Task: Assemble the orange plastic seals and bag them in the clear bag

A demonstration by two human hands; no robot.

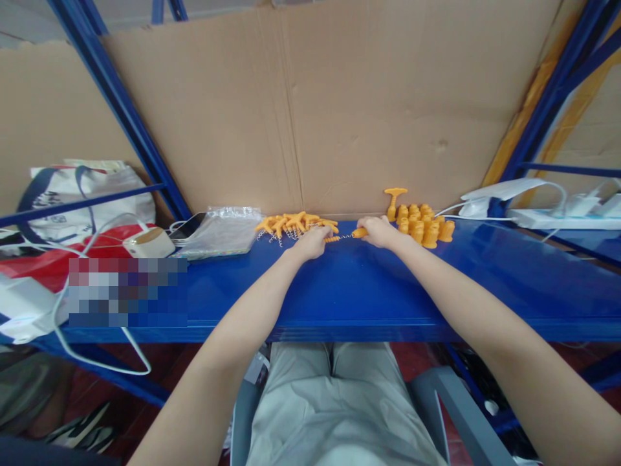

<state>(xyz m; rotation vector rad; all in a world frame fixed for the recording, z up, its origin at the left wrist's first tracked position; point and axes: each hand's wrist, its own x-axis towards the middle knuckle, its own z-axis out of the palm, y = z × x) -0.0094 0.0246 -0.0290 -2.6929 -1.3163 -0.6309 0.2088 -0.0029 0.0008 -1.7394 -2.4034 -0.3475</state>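
Observation:
My left hand is closed around the handle end of an orange corkscrew, whose metal spiral points to the right. My right hand grips a small orange plastic sleeve, lined up with the spiral's tip. Whether tip and sleeve touch I cannot make out. Left of and behind my left hand lies a pile of orange corkscrews with bare spirals. Beside my right hand stand several orange sleeves in a group. An orange T-handled piece stands upright at their back left.
A cardboard sheet closes off the back of the blue table. Plastic bags lie left of the pile. Further left are a phone, a white charger and cables. A power strip lies at the right.

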